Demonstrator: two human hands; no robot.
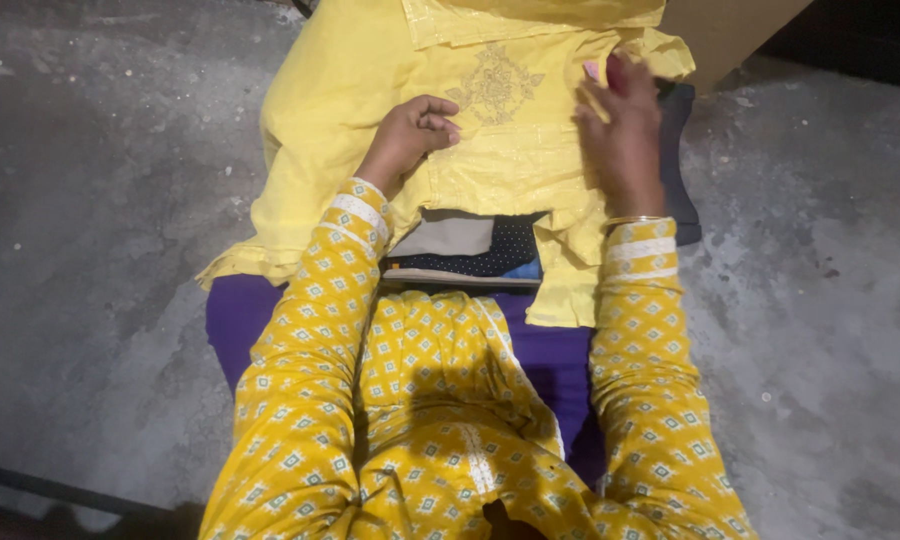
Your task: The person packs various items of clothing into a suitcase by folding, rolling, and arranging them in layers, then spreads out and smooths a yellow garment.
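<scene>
— Any packages or labels over there?

— Only a brown cardboard sheet (730,30) at the far right, plain-faced, partly behind the cloth. No label or sign that I can make out.

— What else is around?

— A grey concrete floor (100,250) all about. A purple cloth (240,320) lies under the person's lap. On top of it sits a stack of folded fabrics (470,250), beige, dark dotted and a blue edge, just near of the yellow piece. A dark flat pad (682,160) shows at the right, half covered.

— And the yellow piece?

— A yellow embroidered garment (510,130) spread flat in the middle, far of the stack, draping off to the left. Its gold motif sits between the two hands.

— The hands?

— The left hand (410,135) is curled, fingers bent inward, knuckles pressing on the garment left of the motif; whether it pinches cloth I cannot tell. The right hand (625,130) is open, fingers spread and flat on the garment's right side, a thin bangle (635,219) at the wrist. They are well apart.
</scene>
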